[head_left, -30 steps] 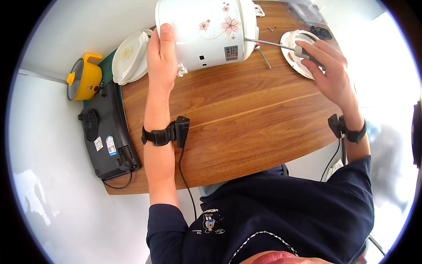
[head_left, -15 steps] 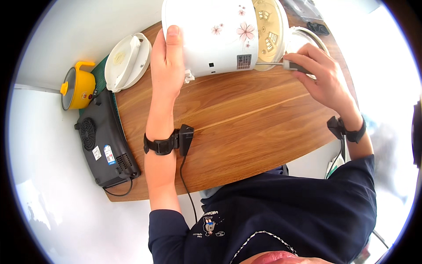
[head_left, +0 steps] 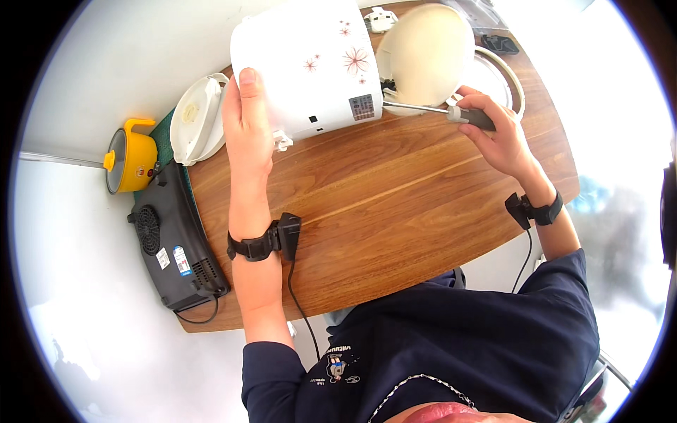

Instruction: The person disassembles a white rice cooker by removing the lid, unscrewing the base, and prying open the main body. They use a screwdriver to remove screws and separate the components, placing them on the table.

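A white rice cooker body (head_left: pixel 300 88) with pink flowers lies on its side at the far middle of the table. My left hand (head_left: pixel 245 116) grips its left end, thumb on the outer wall, other fingers mostly hidden. At the body's right end the round cream bottom cover (head_left: pixel 429 56) stands tilted away, blurred, with dark parts showing in the gap. My right hand (head_left: pixel 506 141) holds a screwdriver (head_left: pixel 474 118) by its grey handle. The shaft points left across the cover's lower edge, its tip at the body's bottom rim.
White lid parts (head_left: pixel 196 120) lie left of the body, near a yellow pot (head_left: pixel 135 161) and an overturned black appliance (head_left: pixel 180 243) with a fan grille. Behind the cover sits a small white part (head_left: pixel 381 20). A pale ring (head_left: pixel 520 84) and a black object (head_left: pixel 499 44) are at the far right.
The bottom cover has come away from the body and tipped up, opening a gap. The body has shifted left with my left hand. My right hand and screwdriver are slightly lower.
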### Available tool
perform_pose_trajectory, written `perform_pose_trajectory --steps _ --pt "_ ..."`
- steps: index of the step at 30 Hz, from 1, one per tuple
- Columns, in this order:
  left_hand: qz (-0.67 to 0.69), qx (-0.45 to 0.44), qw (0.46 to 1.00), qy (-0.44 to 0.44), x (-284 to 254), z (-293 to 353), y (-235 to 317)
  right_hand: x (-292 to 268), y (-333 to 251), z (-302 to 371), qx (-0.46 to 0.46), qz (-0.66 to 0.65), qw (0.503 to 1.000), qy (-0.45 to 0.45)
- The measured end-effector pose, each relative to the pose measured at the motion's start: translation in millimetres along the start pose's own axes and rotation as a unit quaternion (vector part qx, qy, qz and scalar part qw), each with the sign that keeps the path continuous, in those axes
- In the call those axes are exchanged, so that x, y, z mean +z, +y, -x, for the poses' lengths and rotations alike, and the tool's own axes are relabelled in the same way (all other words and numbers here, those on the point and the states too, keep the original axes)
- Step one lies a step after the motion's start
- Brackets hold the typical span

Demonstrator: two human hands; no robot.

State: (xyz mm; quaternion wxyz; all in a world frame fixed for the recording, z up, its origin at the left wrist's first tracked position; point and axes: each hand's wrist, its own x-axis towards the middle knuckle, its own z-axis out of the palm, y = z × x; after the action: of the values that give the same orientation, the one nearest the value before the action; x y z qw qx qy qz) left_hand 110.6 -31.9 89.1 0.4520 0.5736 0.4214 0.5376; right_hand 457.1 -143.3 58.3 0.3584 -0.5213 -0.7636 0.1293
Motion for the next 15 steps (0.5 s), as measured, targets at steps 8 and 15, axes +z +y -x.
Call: perform_pose_trajectory --steps 8,15 --pt "-0.015 -0.003 0.999 0.028 -9.6 -3.7 -2.7 15.8 14.7 23.6 0.12 -0.129 0.984 -0.04" --pt "0.001 -0.006 0.999 0.034 -30.2 -12.4 -5.8 12.9 9.5 32.0 0.189 -0.132 0.969 -0.086"
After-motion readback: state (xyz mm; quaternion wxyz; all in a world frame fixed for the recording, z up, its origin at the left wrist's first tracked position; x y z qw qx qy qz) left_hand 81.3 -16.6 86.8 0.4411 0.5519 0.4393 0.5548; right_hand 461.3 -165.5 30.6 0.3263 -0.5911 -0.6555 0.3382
